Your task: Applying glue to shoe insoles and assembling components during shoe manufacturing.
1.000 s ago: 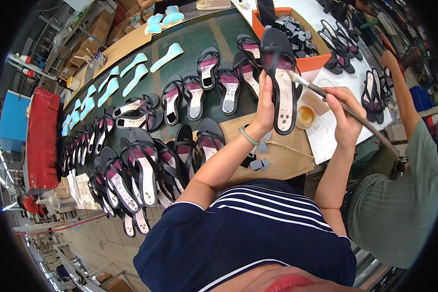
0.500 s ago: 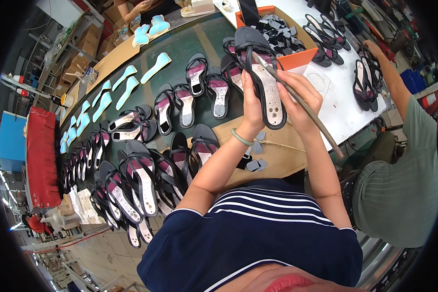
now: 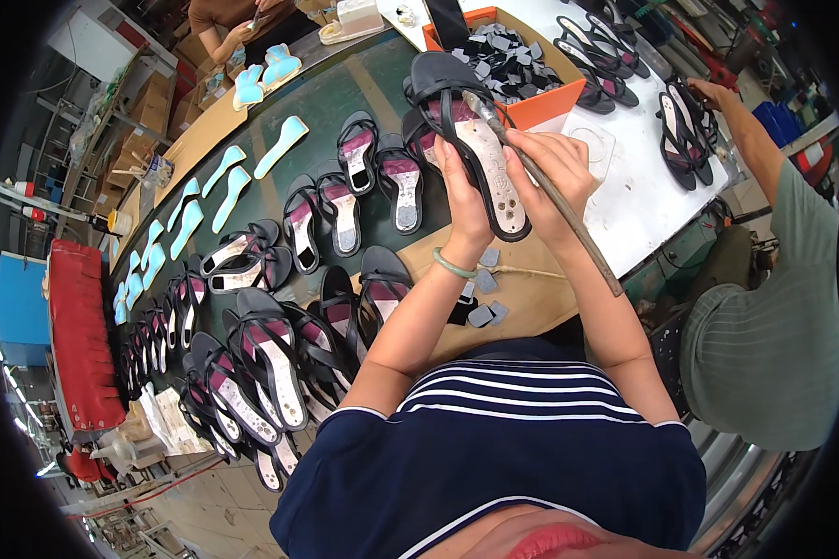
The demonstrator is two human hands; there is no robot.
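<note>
A black strappy sandal with a pale insole is held up before me, toe pointing away. My left hand is closed on its left side near the heel; a pale green bangle circles that wrist. My right hand grips a long-handled brush and also steadies the sandal's right edge. The brush tip lies among the straps over the front of the insole. Below my hands, several small grey and black pads lie on a brown sheet.
Rows of sandals cover the dark green table, with more piled at near left. Light-blue insoles line its far edge. An orange box of small pads stands ahead. To the right, a person's arm reaches toward sandals.
The view has shifted slightly. The brush tip has moved a little toward the sandal's toe straps, and the sandal is tilted slightly more. Both hands keep their hold.
</note>
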